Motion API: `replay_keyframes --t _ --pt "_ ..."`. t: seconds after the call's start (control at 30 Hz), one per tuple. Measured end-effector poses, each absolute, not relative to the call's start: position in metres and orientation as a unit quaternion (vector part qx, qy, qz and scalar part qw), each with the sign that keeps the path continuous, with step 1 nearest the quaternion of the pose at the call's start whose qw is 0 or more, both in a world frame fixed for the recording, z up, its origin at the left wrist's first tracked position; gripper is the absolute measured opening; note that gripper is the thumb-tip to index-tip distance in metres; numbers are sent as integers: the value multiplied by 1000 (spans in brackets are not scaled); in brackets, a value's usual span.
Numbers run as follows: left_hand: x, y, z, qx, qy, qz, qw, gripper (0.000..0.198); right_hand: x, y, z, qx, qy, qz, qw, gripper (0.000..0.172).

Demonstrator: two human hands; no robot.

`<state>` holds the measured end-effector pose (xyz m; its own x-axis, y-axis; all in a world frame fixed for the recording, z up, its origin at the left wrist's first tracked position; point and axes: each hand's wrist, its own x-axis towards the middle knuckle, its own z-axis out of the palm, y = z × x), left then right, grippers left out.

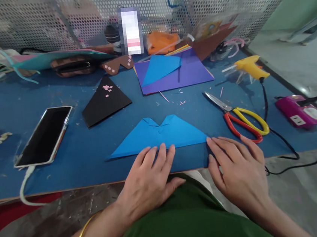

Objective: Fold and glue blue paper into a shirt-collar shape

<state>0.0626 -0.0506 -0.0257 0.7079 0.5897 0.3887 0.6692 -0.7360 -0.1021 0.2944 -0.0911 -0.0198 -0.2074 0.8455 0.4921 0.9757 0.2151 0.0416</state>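
Note:
A folded sheet of blue paper (160,137) lies flat on the table in front of me, its top edge dipping to a notch with small folded flaps. My left hand (153,175) rests with fingers stretched out on the paper's lower edge, near the middle. At the paper's right corner, my right hand (237,166) touches the tip with its fingertips, fingers extended and slightly apart. Just beyond that hand are scissors (227,107) with red and yellow handles, lying partly open. Neither hand grips anything.
A black folded paper (106,103), purple sheets (190,71) with a blue piece (161,68), and paper scraps lie behind. A phone (45,136) charges at left. A yellow glue gun (251,67) and magenta extension socket (302,110) trail cables at right. Perforated metal (87,12) stands behind.

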Motion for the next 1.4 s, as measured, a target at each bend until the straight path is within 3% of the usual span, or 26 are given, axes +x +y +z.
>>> replay_keyframes --t 0.17,0.4,0.83,1.4 --pt "62 -49 -28 -914 -341 -180 127 57 274 -82 -15 -569 -774 -151 233 28" --pt "60 -50 -29 -916 -339 -177 120 50 249 -77 -20 -498 -834 -89 218 35" --pt "62 -52 -29 -910 -351 -179 126 56 286 -79 -14 -540 -794 -167 222 24" --pt "78 -53 -29 -914 -343 -176 125 68 294 -85 -26 -566 -755 -208 259 23"
